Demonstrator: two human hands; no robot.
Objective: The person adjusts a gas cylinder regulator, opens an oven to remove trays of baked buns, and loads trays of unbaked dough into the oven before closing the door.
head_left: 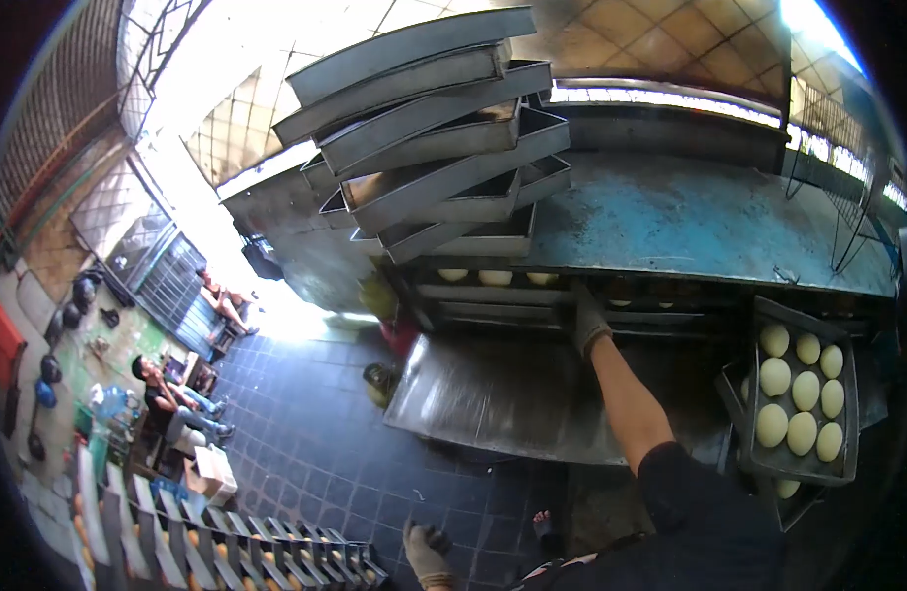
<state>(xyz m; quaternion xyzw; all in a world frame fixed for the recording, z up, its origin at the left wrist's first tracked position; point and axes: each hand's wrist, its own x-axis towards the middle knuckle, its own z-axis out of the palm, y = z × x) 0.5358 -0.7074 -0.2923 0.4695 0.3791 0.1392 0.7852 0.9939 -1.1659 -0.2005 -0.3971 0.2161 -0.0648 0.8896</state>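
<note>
My right hand, in a grey work glove, reaches into the dark slot of an oven-like unit under the blue top. Its fingers are lost in shadow, so I cannot tell what they touch. Pale round dough pieces show inside the slot, left of that hand. Below my right forearm lies a shiny metal shelf. My left hand, also gloved, hangs low over the tiled floor with loosely bent fingers apart and nothing in them. To the right, a metal tray holds several pale dough balls in rows.
Metal pans form a tall, uneven stack on the blue top. Other trays sit beneath the dough tray. At lower left stands a row of filled pans. Two people sit by the left wall, near a cardboard box.
</note>
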